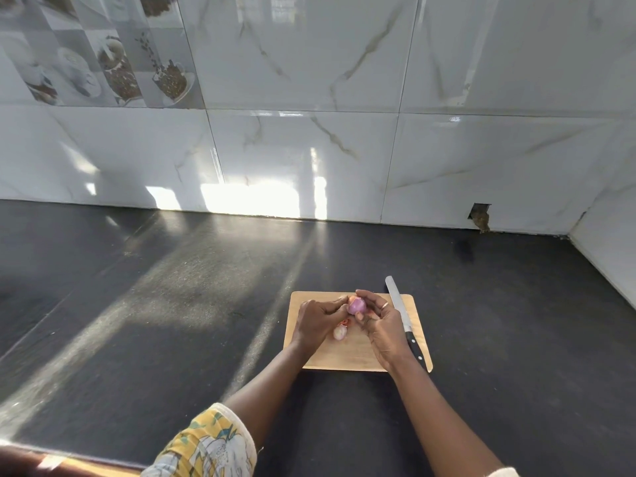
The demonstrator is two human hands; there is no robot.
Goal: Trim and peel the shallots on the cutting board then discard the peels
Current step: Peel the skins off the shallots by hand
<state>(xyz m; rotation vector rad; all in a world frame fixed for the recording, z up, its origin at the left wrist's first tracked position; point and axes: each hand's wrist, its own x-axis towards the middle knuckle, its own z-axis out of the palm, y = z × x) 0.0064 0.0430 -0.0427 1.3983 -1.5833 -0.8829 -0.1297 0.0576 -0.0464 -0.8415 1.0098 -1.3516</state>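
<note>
The dark counter point(172, 287) carries the wooden board point(344, 356), set close to the person. The knife point(401, 311) lies along the board's right edge, with its tip past the far edge and its black handle at the near right corner, just beside the right forearm. A careless wrist movement could knock the handle and swing the blade; treat this as the main hazard. The right hand point(382, 325) is over the board's far half, palm turned left, fingers curled round the shallot point(356, 305) with the thumb beneath it. The left hand point(316, 321) faces it, fingers narrowly curled, tips touching the shallot's left side and apparently pinching its skin. A smooth, partly peeled bulb may slip from this grip and roll off the board. The second shallot point(339, 333), pale, rests on the board by the left hand, beside a red peel point(346, 322) scrap
</note>
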